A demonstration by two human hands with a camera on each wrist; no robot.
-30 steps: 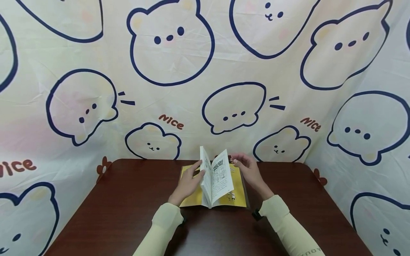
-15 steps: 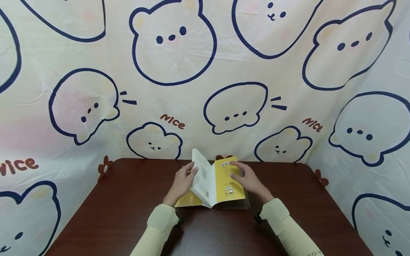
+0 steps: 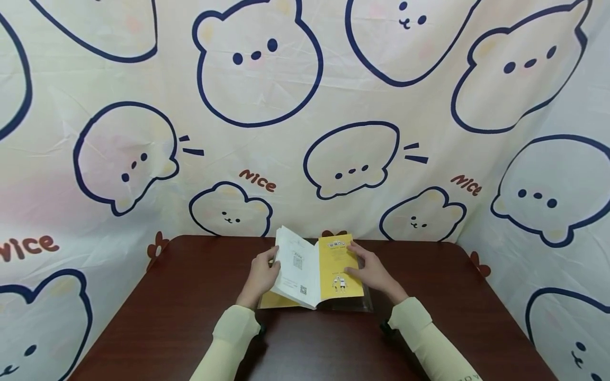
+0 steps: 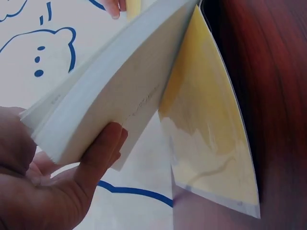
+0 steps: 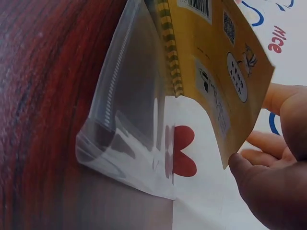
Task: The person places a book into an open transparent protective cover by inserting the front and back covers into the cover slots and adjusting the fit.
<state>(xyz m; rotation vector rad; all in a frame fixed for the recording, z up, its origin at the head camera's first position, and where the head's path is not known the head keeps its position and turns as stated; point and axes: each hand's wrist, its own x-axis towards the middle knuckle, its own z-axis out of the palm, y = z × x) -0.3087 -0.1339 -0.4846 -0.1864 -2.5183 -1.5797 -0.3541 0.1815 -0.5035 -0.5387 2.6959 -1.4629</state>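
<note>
Head view shows the yellow book [image 3: 316, 272] open at the table's [image 3: 190, 317] far middle. The left hand [image 3: 261, 276] grips the white page block; the right hand [image 3: 374, 272] presses flat, fingers spread, on the yellow flap. Lower the pages slowly, I think, so the clear plastic cover [image 5: 129, 139] does not crease.

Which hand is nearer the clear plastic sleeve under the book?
Right. The right hand rests on the yellow cover just above the clear plastic sleeve; the left hand holds the white pages across the book.
</note>
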